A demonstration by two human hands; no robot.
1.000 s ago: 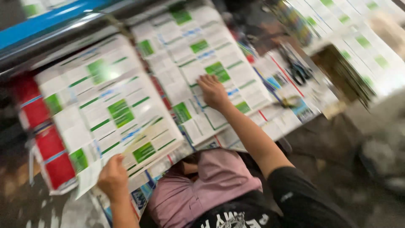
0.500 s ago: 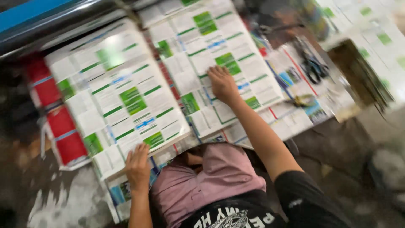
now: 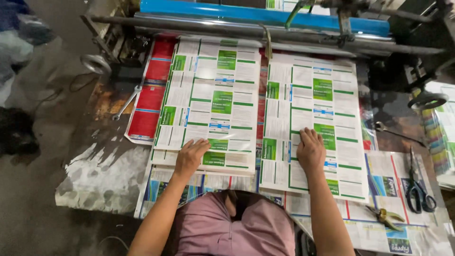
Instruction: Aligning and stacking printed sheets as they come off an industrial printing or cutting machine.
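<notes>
Left hand [image 3: 191,156] lies palm-down, grip open, fingers spread flat on the near edge of the left stack of printed sheets [image 3: 211,102]. Right hand [image 3: 310,150] likewise flat and open on the right stack of printed sheets [image 3: 315,123], at 3 o'clock from the left hand; nothing pinched by either. Both stacks sit side by side on the table [image 3: 109,170], white with green blocks, print too small to make out. Red sheets [image 3: 150,102] at 9 o'clock are mostly covered by the left stack. Blue roller [image 3: 256,13] runs across 12 o'clock, its right end hidden by machine parts. Scissors [image 3: 418,192] and pliers [image 3: 386,217] at 4 o'clock. Wrench [image 3: 127,102] at 10 o'clock. Lower sheets are cut off by the frame bottom; the person's lap hides the table's near edge.
</notes>
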